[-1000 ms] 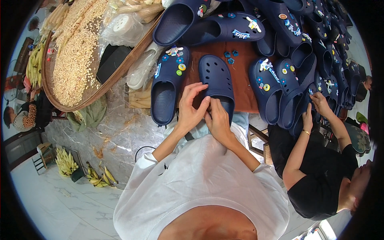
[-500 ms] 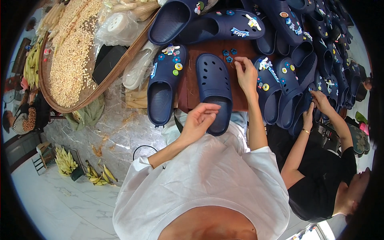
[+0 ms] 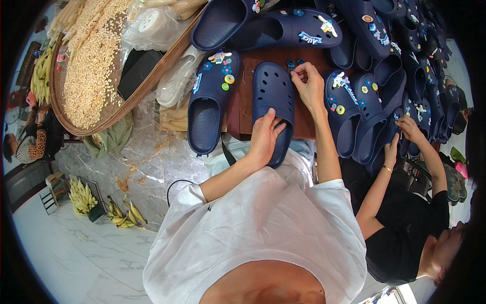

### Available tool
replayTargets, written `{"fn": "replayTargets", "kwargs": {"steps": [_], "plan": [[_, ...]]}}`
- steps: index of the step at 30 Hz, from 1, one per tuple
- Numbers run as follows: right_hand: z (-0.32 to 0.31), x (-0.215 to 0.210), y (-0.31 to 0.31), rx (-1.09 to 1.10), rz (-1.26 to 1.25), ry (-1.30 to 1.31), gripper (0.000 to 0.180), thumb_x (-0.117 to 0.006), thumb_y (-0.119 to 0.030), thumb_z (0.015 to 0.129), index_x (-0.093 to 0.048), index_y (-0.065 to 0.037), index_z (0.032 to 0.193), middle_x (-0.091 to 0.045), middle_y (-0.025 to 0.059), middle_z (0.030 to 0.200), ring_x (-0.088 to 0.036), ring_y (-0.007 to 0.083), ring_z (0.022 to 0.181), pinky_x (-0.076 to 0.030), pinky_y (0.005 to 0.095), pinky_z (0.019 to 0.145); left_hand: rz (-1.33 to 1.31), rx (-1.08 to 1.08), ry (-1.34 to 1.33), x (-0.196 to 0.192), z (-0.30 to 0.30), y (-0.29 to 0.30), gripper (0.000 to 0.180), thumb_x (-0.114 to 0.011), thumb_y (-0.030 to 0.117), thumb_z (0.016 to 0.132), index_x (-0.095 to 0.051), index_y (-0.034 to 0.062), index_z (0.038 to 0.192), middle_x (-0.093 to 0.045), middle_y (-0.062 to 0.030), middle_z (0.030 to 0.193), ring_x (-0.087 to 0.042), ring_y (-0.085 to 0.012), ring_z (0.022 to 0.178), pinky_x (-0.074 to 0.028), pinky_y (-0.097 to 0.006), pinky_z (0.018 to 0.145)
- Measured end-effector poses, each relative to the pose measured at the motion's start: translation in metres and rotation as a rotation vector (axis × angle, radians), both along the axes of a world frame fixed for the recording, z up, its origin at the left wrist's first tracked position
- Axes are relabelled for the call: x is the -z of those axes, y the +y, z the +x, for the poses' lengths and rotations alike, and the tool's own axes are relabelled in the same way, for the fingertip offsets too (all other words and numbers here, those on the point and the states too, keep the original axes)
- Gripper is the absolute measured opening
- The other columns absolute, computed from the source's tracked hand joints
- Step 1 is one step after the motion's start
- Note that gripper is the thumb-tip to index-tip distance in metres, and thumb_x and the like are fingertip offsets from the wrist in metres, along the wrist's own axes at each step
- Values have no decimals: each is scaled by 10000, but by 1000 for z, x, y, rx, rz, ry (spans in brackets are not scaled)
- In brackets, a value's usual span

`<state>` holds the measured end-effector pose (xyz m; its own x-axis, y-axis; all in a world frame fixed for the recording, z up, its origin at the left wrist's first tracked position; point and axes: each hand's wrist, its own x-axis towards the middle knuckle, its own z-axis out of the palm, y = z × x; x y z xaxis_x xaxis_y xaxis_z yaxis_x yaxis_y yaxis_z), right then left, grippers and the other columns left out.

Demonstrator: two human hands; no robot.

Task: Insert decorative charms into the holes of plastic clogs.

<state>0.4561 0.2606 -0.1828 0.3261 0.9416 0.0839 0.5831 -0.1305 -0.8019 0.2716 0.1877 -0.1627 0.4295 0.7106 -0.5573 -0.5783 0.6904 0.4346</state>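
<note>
1. Pale marble-look flooring (image 3: 76, 263) spreads at lower left, and a dark brown board (image 3: 309, 121) sits on the crowded stall surface ahead.
2. On that board lies a plain navy clog (image 3: 273, 96), toe pointing away, with a charm-decorated navy clog (image 3: 210, 104) just beside it on the left.
3. The left hand (image 3: 264, 138) presses on the plain clog's heel end, fingers spread and thumb over the edge.
4. The right hand (image 3: 309, 87) is apart from the left, fingertips pinched at small blue charms (image 3: 293, 64) near the clog's toe; whether it grips one is unclear.
5. A round woven tray (image 3: 167, 61) of grain stands at upper left.
6. Another person's hands (image 3: 405, 133) work among clogs on the right.
</note>
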Motion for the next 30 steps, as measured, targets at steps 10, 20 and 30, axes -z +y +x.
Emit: {"fn": "replayTargets", "kwargs": {"steps": [10, 20, 30], "plan": [[-17, -22, -4, -231, 191, -50, 169, -724, -54, 859, -643, -7, 1000, -607, 62, 933, -636, 161, 837, -498, 268, 723, 70, -74, 13, -9, 2, 22, 308, -533, 181, 986, -524, -19, 1220, -600, -105, 1223, -575, -206, 1144, -444, -402, 1037], [-1, -9, 10, -225, -30, 292, 149, -686, -107, 917, -653, -27, 1038, -624, -5, 862, -575, 66, 813, -461, 232, 728, -75, -103, -227, 10, 10, 46, 420, -590, 84, 868, -511, -24, 1266, -592, -126, 1224, -574, -247, 1138, -449, -403, 1025], [6, -12, 14, -315, -94, 396, 194, -757, -110, 837, -707, -23, 1003, -636, -22, 796, -529, 64, 698, -464, 222, 694, -28, -42, -199, 21, 1, 38, 378, -556, -9, 802, -559, -39, 1178, -615, -113, 1131, -606, -223, 1032, -477, -368, 956]]}}
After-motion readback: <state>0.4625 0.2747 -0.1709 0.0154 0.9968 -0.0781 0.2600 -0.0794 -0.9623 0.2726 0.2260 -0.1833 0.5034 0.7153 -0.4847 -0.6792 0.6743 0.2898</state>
